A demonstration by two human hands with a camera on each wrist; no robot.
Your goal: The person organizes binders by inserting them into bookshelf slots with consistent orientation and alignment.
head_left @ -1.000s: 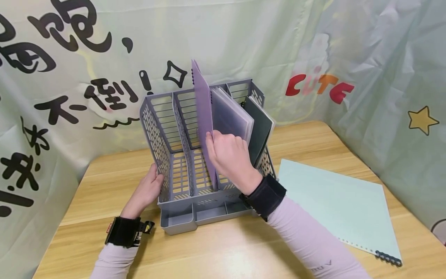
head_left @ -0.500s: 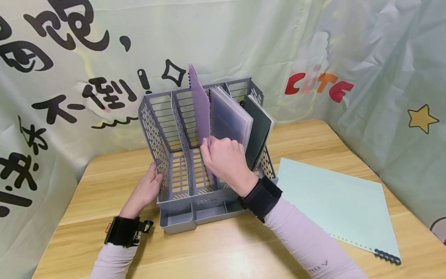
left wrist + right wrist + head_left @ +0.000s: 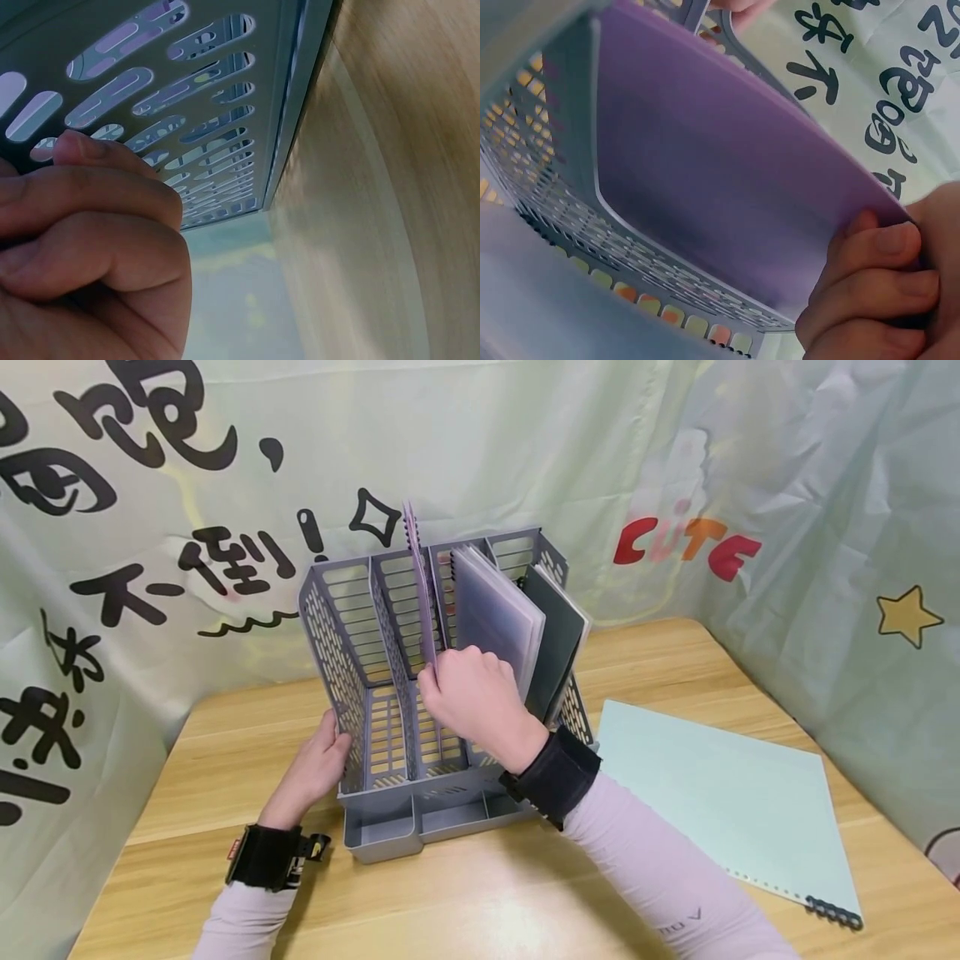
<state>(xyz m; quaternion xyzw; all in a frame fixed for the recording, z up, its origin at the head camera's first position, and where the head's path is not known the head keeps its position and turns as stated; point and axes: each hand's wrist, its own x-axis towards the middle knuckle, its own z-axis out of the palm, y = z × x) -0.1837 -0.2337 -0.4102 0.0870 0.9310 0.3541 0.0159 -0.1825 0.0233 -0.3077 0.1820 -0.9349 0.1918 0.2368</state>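
Note:
A purple spiral-bound notebook (image 3: pixel 423 610) stands almost edge-on in the second slot from the left of a grey desk file rack (image 3: pixel 382 808). My right hand (image 3: pixel 483 706) pinches its near edge between thumb and curled fingers; the right wrist view shows the notebook's broad purple face (image 3: pixel 720 150) beside a perforated divider. At the rack's left side, my left hand (image 3: pixel 311 768) grips the perforated side wall (image 3: pixel 217 97) near its front edge. Clear-covered notebooks (image 3: pixel 495 610) lean in the third slot, and a dark green notebook (image 3: pixel 555 635) leans in the rightmost one. The purple notebook's lower part is hidden.
On the wooden table (image 3: pixel 225 760), a pale green spiral notebook (image 3: pixel 735 802) lies flat to the right of the rack. Small open compartments run along the rack's front. A printed cloth (image 3: pixel 525 452) hangs behind the table and along its sides.
My right hand has shifted left with the purple notebook, which has sunk slightly and turned from showing its face to nearly edge-on. My left hand stays on the rack's side.

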